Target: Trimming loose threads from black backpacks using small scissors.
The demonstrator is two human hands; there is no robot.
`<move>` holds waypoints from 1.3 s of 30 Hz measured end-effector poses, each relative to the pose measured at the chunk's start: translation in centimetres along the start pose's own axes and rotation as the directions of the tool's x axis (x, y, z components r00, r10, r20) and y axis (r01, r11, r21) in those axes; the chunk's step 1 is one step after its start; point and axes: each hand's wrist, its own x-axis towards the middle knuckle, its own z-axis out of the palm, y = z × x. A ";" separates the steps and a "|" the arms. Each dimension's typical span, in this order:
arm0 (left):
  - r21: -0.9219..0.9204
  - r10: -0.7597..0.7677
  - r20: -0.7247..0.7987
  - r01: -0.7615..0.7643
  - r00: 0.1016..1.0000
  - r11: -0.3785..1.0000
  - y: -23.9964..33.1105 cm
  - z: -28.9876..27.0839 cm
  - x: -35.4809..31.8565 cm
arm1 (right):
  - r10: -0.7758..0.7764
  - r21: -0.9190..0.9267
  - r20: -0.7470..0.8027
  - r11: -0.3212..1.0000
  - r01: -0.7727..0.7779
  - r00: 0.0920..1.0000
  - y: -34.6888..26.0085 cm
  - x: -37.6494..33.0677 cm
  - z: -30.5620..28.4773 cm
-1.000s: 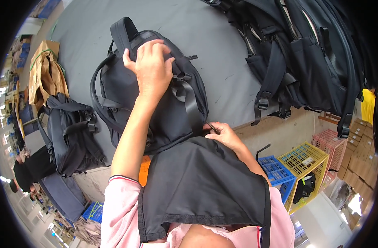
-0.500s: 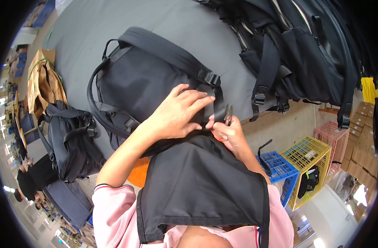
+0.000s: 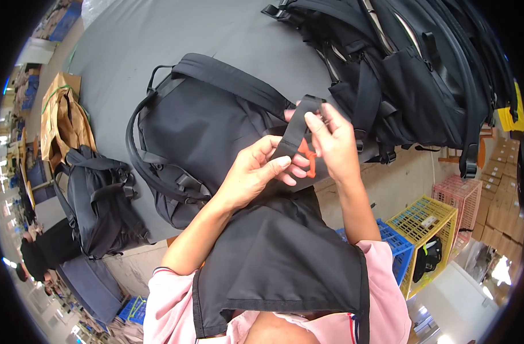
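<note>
"Pinching what, those two hands?"

"One black webbing strap [image 3: 295, 131]. The left hand [image 3: 259, 166] has its thumb and fingers closed on the lower end; the right hand [image 3: 335, 143] grips it higher up, near the fold."

"And the orange bit?"

"One orange object [image 3: 309, 158], between the hands, just below the right one's fingers. Its kind I cannot tell."

"Where is the strap?"

"By the right side of one large black backpack [image 3: 201, 123], which lies on one grey table [image 3: 130, 40]."

"What else, counted?"

"One smaller black bag [image 3: 101, 195] and one brown paper bag [image 3: 67, 117] at the left. Black backpacks [image 3: 411, 80] heaped at the right, too overlapped to count. Lower right, three plastic crates: one blue crate [image 3: 398, 255], one yellow crate [image 3: 423, 217], one pink crate [image 3: 461, 199]."
</note>
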 end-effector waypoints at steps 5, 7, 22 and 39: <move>-0.040 0.033 -0.076 -0.036 0.997 0.999 -0.4 -0.6 0.2 | -0.430 -0.601 -0.046 0.732 0.319 0.902 1.7 -2.4 0.6; -0.040 0.046 -0.080 -0.049 0.996 0.998 -0.7 -0.6 0.3 | -0.405 -0.595 -0.046 0.745 0.300 0.913 1.0 -3.5 0.6; 0.116 -0.012 -0.060 0.019 0.998 0.993 -0.2 0.3 0.0 | -0.611 -0.721 0.061 0.520 0.458 0.789 1.5 -4.0 -0.3; 0.130 -0.040 -0.089 0.051 0.995 0.990 0.2 0.1 0.0 | -0.247 -0.152 -0.024 0.959 0.241 0.969 1.2 -3.9 -1.0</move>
